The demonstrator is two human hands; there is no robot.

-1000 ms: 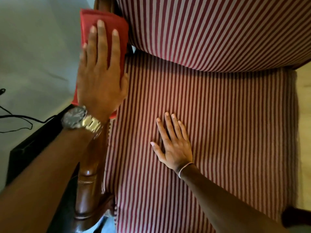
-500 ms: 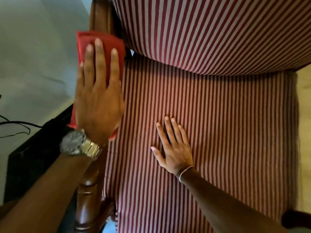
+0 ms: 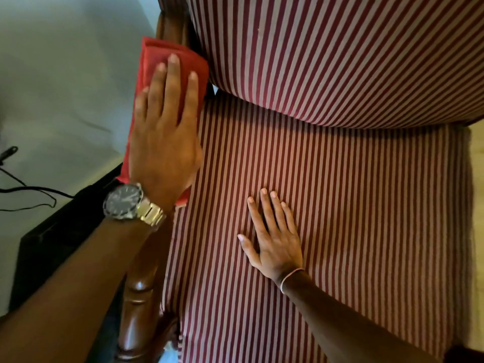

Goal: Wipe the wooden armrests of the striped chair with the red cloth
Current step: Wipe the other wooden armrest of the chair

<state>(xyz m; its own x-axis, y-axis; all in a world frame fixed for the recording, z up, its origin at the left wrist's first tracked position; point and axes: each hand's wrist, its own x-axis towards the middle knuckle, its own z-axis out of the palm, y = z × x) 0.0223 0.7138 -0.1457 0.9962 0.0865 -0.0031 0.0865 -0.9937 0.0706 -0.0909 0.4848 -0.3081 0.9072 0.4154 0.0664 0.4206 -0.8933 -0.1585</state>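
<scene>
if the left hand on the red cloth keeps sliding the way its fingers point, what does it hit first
Probably the wooden chair frame post where the armrest joins the striped backrest cushion. The left hand lies flat on the folded red cloth, fingers aimed up the armrest; the cloth's leading edge sits just short of that post. Depth is unclear.

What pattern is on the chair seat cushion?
Narrow dark red and pale beige stripes cover the seat cushion, shown in the head view.

The red cloth at ten o'clock looks soft and matt. The wooden armrest, at seven o'clock, is turned, dark and glossy (highlights glint on its rings). The seat is woven striped fabric, matt. The wristwatch is shiny metal.
</scene>
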